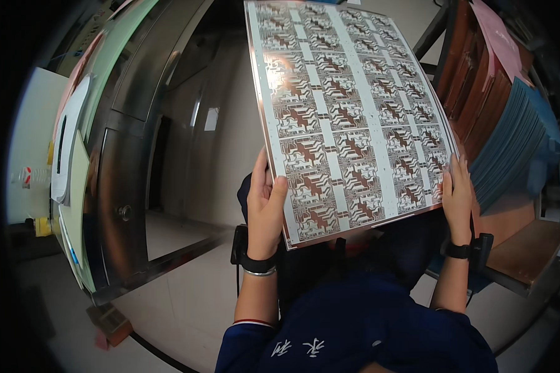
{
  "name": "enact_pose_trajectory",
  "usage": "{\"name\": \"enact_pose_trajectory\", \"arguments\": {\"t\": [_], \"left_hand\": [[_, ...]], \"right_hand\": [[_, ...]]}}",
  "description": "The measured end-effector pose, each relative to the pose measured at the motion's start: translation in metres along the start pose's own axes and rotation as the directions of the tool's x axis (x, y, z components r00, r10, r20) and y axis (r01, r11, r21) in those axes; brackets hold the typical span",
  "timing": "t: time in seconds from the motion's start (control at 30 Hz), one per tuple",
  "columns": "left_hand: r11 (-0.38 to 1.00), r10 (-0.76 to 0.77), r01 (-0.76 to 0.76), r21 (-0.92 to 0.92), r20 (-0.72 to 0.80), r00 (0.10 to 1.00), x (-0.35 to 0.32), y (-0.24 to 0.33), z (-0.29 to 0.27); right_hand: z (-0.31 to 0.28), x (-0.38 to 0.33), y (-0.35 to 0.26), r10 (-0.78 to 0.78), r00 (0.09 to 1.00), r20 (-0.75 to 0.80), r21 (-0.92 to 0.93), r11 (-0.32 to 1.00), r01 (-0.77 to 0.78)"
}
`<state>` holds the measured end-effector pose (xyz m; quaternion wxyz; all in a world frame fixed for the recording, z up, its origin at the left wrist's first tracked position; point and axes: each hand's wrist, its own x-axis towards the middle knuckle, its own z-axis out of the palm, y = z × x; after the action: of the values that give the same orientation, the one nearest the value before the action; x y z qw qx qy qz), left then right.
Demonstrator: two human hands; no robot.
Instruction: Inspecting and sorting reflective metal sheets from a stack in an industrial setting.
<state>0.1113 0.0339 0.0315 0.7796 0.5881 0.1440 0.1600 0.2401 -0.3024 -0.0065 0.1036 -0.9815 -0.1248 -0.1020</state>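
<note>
Left hand and right hand grip one panel (four patterned columns) at opposite edges.

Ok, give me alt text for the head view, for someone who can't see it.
A large panel with repeating coppery circuit patterns is held by its side edges in a person's left hand and right hand. Blue sheets and brown boards stand to the right; what looks like a metal cabinet is left.
</note>
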Motion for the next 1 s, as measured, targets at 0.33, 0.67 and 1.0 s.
{"name": "enact_pose_trajectory", "arguments": {"t": [0.33,0.67,1.0], "left_hand": [[0.982,-0.013,0.015,-0.188,0.013,1.0,-0.007,-0.009,-0.024],[0.976,-0.046,0.067,-0.209,0.101,0.994,-0.019,-0.012,-0.039],[0.948,-0.052,0.083,-0.306,0.109,0.993,-0.018,-0.014,-0.045]], "right_hand": [[-0.037,0.033,0.008,0.33,0.93,0.159,0.916,0.302,-0.264],[-0.056,0.045,0.03,0.087,0.969,0.231,0.958,0.156,-0.242],[-0.059,0.041,0.01,0.09,0.98,0.175,0.984,-0.038,-0.172]]}}
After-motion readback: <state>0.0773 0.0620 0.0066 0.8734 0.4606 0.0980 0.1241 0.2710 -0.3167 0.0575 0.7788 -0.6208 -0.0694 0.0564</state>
